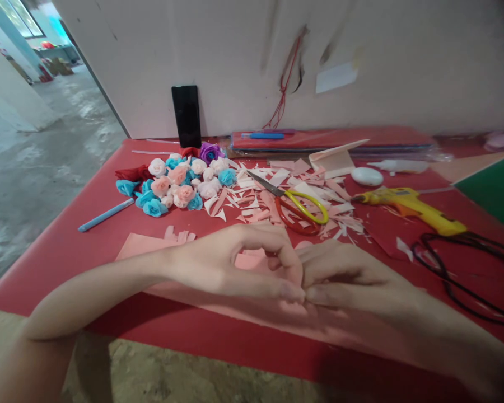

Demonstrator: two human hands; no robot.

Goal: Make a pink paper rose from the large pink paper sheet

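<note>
My left hand and my right hand meet over the front of the red table, thumbs and fingertips touching. Pinched between them is a small pink paper piece, mostly covered by the fingers. Beneath both hands lies a larger pink paper sheet along the table's front. Just beyond the fingers, scissors with one yellow and one red handle rest on a heap of pink and white paper scraps.
Blue, pink, white, red and purple paper roses cluster at left, beside a blue pen. A phone leans against the wall. At right lie a yellow glue gun, its black cord and a white oval object.
</note>
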